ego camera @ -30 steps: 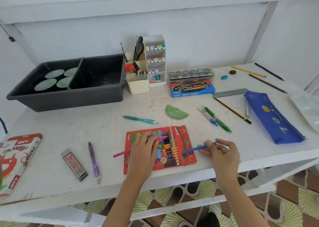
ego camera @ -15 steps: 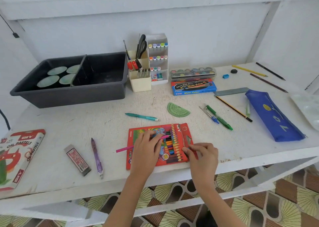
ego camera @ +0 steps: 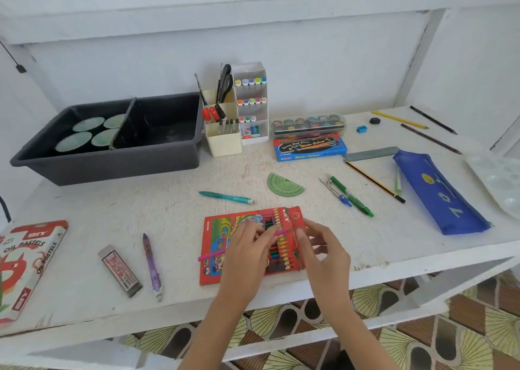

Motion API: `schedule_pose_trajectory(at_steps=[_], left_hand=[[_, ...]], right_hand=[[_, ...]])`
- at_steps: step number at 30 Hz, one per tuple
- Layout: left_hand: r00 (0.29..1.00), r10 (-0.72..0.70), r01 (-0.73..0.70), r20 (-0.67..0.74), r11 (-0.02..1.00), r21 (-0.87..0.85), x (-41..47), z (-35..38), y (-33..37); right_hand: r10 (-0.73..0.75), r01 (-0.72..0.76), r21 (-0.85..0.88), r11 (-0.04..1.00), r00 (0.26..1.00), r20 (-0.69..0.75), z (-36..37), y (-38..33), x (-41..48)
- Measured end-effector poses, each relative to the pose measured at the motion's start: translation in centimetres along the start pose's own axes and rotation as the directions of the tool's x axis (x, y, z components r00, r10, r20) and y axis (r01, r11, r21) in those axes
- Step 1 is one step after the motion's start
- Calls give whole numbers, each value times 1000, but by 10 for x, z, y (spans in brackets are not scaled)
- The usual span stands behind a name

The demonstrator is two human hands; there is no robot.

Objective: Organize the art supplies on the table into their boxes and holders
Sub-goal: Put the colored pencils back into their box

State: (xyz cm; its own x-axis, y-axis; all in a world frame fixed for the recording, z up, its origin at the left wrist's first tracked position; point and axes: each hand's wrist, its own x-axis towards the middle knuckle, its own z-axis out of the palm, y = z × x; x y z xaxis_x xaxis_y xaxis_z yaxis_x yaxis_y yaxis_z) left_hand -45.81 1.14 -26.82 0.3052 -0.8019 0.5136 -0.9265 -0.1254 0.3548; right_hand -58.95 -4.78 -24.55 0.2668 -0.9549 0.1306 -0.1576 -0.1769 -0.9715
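While the left hand (ego camera: 247, 254) curls its grip round one pink pencil (ego camera: 211, 255) slanting across the open red pencil box (ego camera: 216, 243), the right hand (ego camera: 323, 248) sets fingertips on the box's cardboard flap (ego camera: 295, 216). Whether that grip pinches the flap or only touches it, I cannot tell. One row of coloured pencils (ego camera: 282, 259) lies in the box, which sits flat near the front edge of the tabletop (ego camera: 140, 214).

Three pens lie loose: a teal pen (ego camera: 225, 197), a purple pen (ego camera: 152, 262) and a green pen (ego camera: 351, 196). One half-round green plastic protractor (ego camera: 284, 185) lies behind the box. One dark plastic bin (ego camera: 112, 167) has two compartments, with four pale round discs (ego camera: 76, 141) in the left one. Rough white paint covers the tabletop and the wall (ego camera: 309, 45), and patterned floor tiles (ego camera: 281, 321) show below.
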Motion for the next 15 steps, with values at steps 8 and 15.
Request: schedule_pose_trajectory(at_steps=[8, 15], left_hand=[[983, -62, 90, 171, 983, -160, 5, -7, 32], [874, -241, 237, 422, 970, 62, -15, -16, -9]], right_hand=[[395, -329, 559, 761, 919, 3, -13, -4, 21], [391, -186, 614, 767, 894, -218, -62, 6, 45]])
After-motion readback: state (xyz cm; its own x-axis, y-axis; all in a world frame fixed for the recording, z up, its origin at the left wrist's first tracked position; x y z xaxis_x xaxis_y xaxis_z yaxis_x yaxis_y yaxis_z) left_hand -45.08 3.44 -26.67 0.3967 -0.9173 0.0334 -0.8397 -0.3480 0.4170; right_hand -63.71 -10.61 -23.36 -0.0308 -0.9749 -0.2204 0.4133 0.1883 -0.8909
